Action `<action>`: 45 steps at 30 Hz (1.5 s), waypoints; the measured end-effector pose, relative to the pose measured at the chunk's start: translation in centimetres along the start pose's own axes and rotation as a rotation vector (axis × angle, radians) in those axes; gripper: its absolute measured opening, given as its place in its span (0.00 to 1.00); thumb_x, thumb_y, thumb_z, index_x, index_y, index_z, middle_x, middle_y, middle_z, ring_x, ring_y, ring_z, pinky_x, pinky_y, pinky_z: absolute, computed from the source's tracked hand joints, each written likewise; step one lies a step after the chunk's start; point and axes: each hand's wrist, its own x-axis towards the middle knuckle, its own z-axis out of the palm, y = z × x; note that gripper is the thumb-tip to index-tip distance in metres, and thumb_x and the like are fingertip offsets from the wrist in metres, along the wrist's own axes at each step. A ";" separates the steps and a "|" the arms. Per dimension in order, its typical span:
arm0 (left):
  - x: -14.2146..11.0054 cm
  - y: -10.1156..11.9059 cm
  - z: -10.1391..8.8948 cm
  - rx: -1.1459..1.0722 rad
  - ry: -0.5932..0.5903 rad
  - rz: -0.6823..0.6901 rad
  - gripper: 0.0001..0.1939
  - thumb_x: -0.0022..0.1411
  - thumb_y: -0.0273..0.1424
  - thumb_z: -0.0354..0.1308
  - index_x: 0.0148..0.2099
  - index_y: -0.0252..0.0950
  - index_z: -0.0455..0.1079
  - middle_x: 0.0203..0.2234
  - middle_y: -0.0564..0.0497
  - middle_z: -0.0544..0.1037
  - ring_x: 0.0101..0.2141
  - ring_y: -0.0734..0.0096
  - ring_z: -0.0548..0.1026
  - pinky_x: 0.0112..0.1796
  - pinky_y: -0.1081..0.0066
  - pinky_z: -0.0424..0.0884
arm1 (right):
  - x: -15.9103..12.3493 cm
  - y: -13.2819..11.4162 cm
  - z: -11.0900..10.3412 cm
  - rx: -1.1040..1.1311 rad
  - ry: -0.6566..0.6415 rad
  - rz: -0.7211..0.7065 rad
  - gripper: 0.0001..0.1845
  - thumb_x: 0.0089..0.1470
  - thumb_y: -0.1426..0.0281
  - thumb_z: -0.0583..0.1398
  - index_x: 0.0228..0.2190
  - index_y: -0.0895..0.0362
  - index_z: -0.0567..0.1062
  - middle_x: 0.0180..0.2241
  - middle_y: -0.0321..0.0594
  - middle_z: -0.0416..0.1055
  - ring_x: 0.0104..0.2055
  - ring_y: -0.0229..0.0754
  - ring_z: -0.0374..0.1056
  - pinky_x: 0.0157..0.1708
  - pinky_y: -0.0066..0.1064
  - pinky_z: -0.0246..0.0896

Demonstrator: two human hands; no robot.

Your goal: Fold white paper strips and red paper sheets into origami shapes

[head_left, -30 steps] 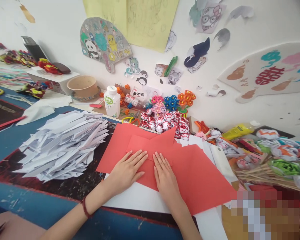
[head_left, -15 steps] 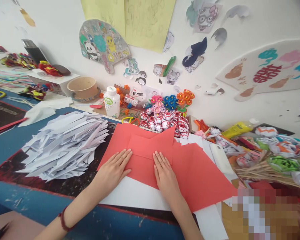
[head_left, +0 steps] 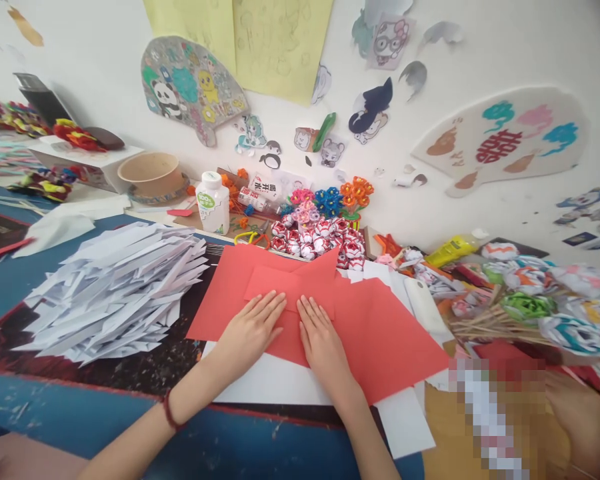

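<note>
Both palms lie flat on red paper in the middle of the table. My left hand (head_left: pixel 254 327), with a dark red band on its wrist, presses the lower edge of a smaller folded red piece (head_left: pixel 273 285). My right hand (head_left: pixel 323 337) rests close beside it on the same edge, fingers stretched out. Beneath spread larger red sheets (head_left: pixel 380 340), one with a pointed flap standing up toward the back. White paper (head_left: pixel 265 383) shows under the red sheets. Neither hand grips anything.
A big heap of folded white paper strips (head_left: pixel 115 287) lies to the left on a dark mat (head_left: pixel 175 360). Behind stand a white bottle (head_left: pixel 213 203), red-and-white paper flowers (head_left: pixel 325 233) and yellow-handled scissors (head_left: pixel 250 237). At right are stick-stemmed paper flowers (head_left: pixel 530 307) and a yellow bottle (head_left: pixel 455 249).
My left hand has slid right along the folded red piece, closer to my right hand. My right hand remains flat on the paper. The whole view has shifted slightly.
</note>
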 end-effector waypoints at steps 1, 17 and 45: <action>0.3 -0.1 0.5 -0.018 -0.017 0.017 0.25 0.73 0.35 0.44 0.69 0.34 0.54 0.64 0.45 0.62 0.64 0.59 0.59 0.62 0.57 0.60 | 0.0 0.0 0.0 -0.005 -0.005 0.002 0.26 0.68 0.73 0.44 0.65 0.60 0.56 0.66 0.42 0.54 0.69 0.45 0.47 0.66 0.46 0.52; 0.1 -0.7 2.0 -0.127 -0.019 0.012 0.28 0.73 0.39 0.43 0.70 0.36 0.50 0.66 0.45 0.57 0.66 0.62 0.55 0.63 0.56 0.59 | 0.3 -3.7 0.5 -0.048 -0.038 0.040 0.29 0.66 0.74 0.47 0.66 0.65 0.52 0.68 0.46 0.46 0.70 0.46 0.41 0.67 0.44 0.49; 2.0 3.6 2.9 0.024 -0.034 0.088 0.23 0.72 0.28 0.42 0.66 0.27 0.59 0.64 0.40 0.62 0.64 0.58 0.60 0.62 0.58 0.60 | -2.6 -0.8 1.8 -0.124 0.195 0.196 0.27 0.66 0.76 0.41 0.62 0.69 0.62 0.63 0.57 0.56 0.67 0.53 0.51 0.63 0.51 0.54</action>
